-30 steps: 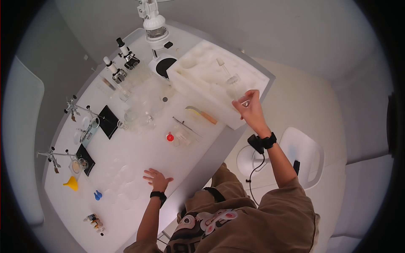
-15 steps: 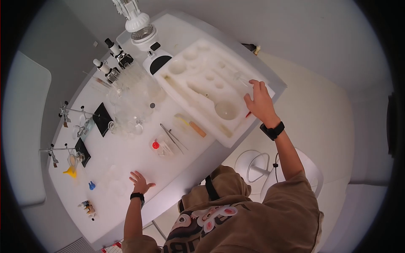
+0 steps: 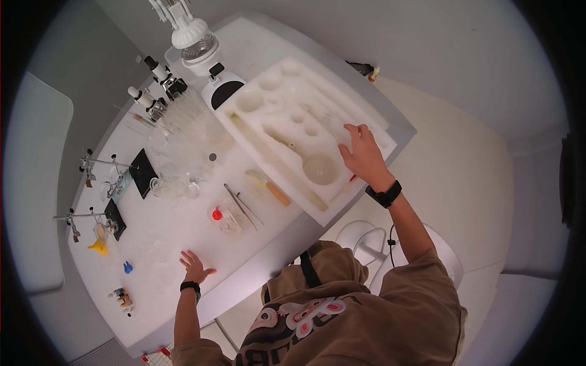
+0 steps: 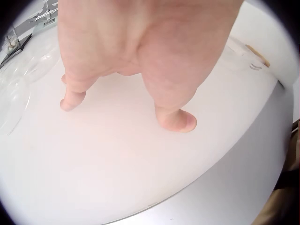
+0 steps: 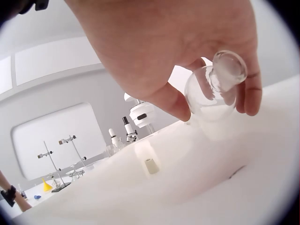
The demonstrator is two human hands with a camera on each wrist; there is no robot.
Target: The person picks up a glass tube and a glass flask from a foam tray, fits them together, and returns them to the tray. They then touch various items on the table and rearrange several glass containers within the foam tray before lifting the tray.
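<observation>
My right hand (image 3: 366, 155) is over the white foam block (image 3: 339, 189) with cut-out hollows, near its right edge. In the right wrist view, its thumb and fingers grip a clear round glass vessel (image 5: 211, 101) with a flared mouth. The vessel is held close over the foam, with its lower part hard to make out against the white. On the white table (image 3: 238, 262), my left hand (image 3: 194, 266) has its fingers spread. Its thumb and fingertips rest on the tabletop in the left wrist view, with nothing held.
Left of the foam lie a wooden-handled tool (image 3: 278, 194), tweezers (image 3: 235, 198) and a red cap (image 3: 217, 215) among clear pieces. Much clear glassware (image 3: 168, 137) crowds the far side. Clamp stands, a yellow funnel (image 3: 99, 246) and a blue item (image 3: 127, 267) are farther left.
My right hand has come down over the foam from higher up with the glass vessel. The head view has turned, showing more of the foam's hollows; my left hand stays on the table.
</observation>
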